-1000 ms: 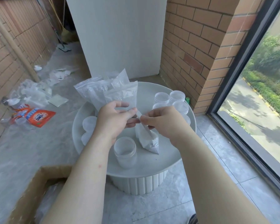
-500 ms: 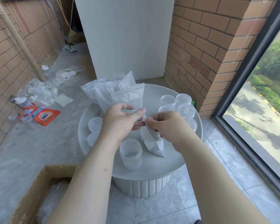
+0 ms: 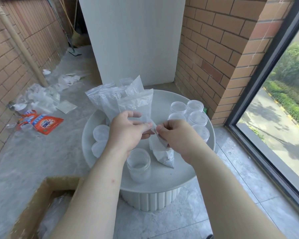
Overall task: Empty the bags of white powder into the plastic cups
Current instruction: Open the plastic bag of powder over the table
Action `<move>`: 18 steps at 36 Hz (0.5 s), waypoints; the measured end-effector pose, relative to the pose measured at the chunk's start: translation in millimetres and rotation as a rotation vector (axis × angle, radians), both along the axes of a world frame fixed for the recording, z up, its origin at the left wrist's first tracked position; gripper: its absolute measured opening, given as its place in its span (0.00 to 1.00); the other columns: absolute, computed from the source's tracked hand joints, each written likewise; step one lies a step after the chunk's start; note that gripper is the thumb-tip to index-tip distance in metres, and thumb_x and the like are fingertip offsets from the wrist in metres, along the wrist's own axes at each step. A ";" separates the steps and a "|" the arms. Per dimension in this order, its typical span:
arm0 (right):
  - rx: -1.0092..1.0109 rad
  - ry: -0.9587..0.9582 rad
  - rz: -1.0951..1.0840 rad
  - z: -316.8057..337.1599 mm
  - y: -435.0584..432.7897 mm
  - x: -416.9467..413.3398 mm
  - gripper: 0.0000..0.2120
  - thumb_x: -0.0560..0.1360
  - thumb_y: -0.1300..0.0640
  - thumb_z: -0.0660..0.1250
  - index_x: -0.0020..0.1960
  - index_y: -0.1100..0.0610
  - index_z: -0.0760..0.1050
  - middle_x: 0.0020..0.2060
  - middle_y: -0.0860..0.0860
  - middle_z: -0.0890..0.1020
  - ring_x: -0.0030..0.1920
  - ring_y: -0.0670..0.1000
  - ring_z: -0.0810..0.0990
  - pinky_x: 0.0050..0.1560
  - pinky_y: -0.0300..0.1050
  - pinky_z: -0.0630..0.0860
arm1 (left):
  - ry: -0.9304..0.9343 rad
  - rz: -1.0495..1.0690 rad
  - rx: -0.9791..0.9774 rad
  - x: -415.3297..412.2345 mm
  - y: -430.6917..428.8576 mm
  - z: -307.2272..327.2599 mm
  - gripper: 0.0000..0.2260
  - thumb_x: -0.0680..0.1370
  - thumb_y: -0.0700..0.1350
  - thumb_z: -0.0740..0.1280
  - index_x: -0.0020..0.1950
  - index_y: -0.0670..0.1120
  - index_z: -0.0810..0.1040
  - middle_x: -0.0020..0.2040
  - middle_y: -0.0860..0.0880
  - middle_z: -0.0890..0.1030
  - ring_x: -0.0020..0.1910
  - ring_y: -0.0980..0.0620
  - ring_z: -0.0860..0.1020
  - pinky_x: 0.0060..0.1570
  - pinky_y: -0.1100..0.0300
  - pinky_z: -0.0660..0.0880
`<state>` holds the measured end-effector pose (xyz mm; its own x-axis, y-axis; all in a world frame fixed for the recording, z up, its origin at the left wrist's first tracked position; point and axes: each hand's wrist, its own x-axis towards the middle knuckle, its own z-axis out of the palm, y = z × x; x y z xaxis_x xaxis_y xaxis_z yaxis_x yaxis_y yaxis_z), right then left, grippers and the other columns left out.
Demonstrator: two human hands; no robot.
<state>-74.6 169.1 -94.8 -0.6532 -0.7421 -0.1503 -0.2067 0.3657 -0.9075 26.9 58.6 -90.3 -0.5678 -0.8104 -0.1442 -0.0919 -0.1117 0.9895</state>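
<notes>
A small clear plastic bag of white powder [image 3: 163, 153] was held just right of the lidless clear plastic cup [image 3: 138, 165], which was stood at the near edge of the round white tabletop [image 3: 185, 176]. The bag's top edge was pinched from both sides, above the cup and slightly beyond it. The fingers [image 3: 146, 126] of the left hand [image 3: 128, 133] were curled onto it from the cup's side, and those of the right hand [image 3: 177, 138] from the side away from the cup.

Both hands were placed about equally near the seal, with the left nearer the cup. The bag's long axis was set steeply, mouth uppermost. Its powder-filled lower corner was pointed down and away from the cup, seemingly touching the tabletop. Whether the seal was parted could not be told. It was judged that the mouth would have to be opened and swung left and down over the cup's rim.
</notes>
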 end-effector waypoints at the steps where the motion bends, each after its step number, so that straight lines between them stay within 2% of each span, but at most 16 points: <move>1: 0.002 0.000 -0.013 0.2 0.0 -0.3 0.16 0.81 0.54 0.64 0.45 0.68 0.76 0.31 0.52 0.76 0.34 0.52 0.71 0.42 0.48 0.71 | 0.002 0.021 0.006 -0.1 0.3 0.4 0.16 0.73 0.33 0.74 0.55 0.44 0.73 0.35 0.45 0.85 0.36 0.47 0.86 0.38 0.57 0.81; 3: 0.000 0.008 -0.019 0.2 0.3 -0.5 0.16 0.81 0.54 0.64 0.48 0.69 0.76 0.33 0.53 0.76 0.34 0.51 0.71 0.41 0.46 0.69 | 0.007 0.062 0.014 -1.0 1.6 0.7 0.17 0.72 0.32 0.73 0.55 0.44 0.72 0.35 0.45 0.85 0.34 0.47 0.86 0.36 0.58 0.80; 6: -0.022 0.056 -0.005 0.5 0.9 1.2 0.16 0.80 0.55 0.65 0.46 0.69 0.77 0.32 0.54 0.75 0.33 0.51 0.70 0.39 0.45 0.69 | -0.002 0.091 -0.006 -2.7 4.5 0.7 0.18 0.71 0.31 0.73 0.55 0.44 0.72 0.35 0.45 0.84 0.33 0.49 0.85 0.37 0.57 0.81; 10: -0.051 0.184 0.050 2.9 2.5 2.6 0.09 0.79 0.53 0.68 0.45 0.56 0.83 0.30 0.53 0.82 0.28 0.46 0.73 0.33 0.39 0.71 | -0.007 0.097 -0.026 -3.2 4.2 -0.4 0.19 0.70 0.31 0.73 0.56 0.43 0.72 0.34 0.45 0.83 0.31 0.51 0.83 0.38 0.56 0.82; 12: -0.054 0.234 0.084 3.4 3.2 2.9 0.08 0.79 0.51 0.70 0.45 0.53 0.84 0.28 0.51 0.82 0.26 0.44 0.72 0.30 0.36 0.69 | -0.007 0.090 -0.029 -2.4 3.2 -0.4 0.20 0.69 0.31 0.74 0.57 0.43 0.72 0.36 0.44 0.84 0.32 0.51 0.83 0.40 0.56 0.83; 14: -0.049 0.273 0.094 3.5 4.0 3.7 0.09 0.78 0.50 0.70 0.44 0.53 0.84 0.24 0.49 0.78 0.24 0.44 0.70 0.27 0.33 0.65 | -0.005 0.081 -0.034 -1.5 3.5 0.2 0.20 0.69 0.32 0.75 0.57 0.43 0.72 0.39 0.42 0.85 0.34 0.50 0.84 0.42 0.55 0.83; 18: -0.041 0.349 0.067 4.3 3.7 4.8 0.17 0.78 0.53 0.69 0.31 0.57 0.78 0.21 0.49 0.66 0.25 0.48 0.60 0.25 0.36 0.57 | -0.004 0.096 -0.017 -1.8 5.7 1.9 0.19 0.71 0.32 0.74 0.57 0.42 0.72 0.37 0.43 0.84 0.34 0.50 0.84 0.40 0.56 0.83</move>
